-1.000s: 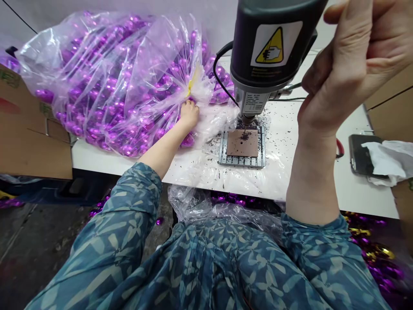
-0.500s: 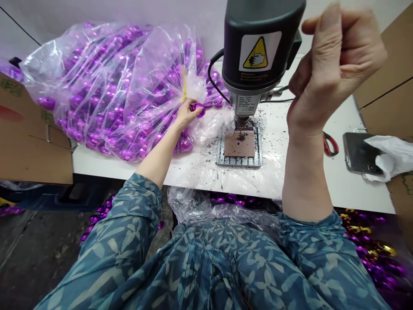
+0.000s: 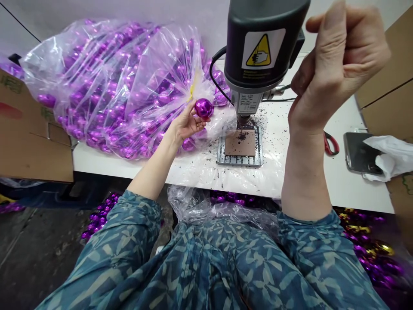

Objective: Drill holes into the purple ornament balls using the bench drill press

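A shiny purple ball ornament [image 3: 204,108] is held at the fingertips of my left hand [image 3: 187,121], in front of the gathered neck of the bulging clear plastic bag [image 3: 106,86]. Many more purple balls show through its film. My right hand [image 3: 338,64] is a closed fist beside the black drill press head [image 3: 261,47]. A thin metal lever [image 3: 284,88] runs from the drill press into that fist, which hides its end. Below the chuck, a brown square board [image 3: 240,144] with a small dark hole lies on the slotted metal base [image 3: 239,161], speckled with dark shavings.
Red-handled scissors [image 3: 331,144], a dark phone [image 3: 361,150] and crumpled white tissue [image 3: 392,157] are on the white table [image 3: 306,172] at right. Cardboard boxes [image 3: 32,137] flank both sides. Purple and gold balls [image 3: 374,249] lie below the table edge.
My left hand has drawn the purple ball slightly right and turned, so the ball now shows fully. The bag's tied neck shifted right. My right hand stays by the drill press.
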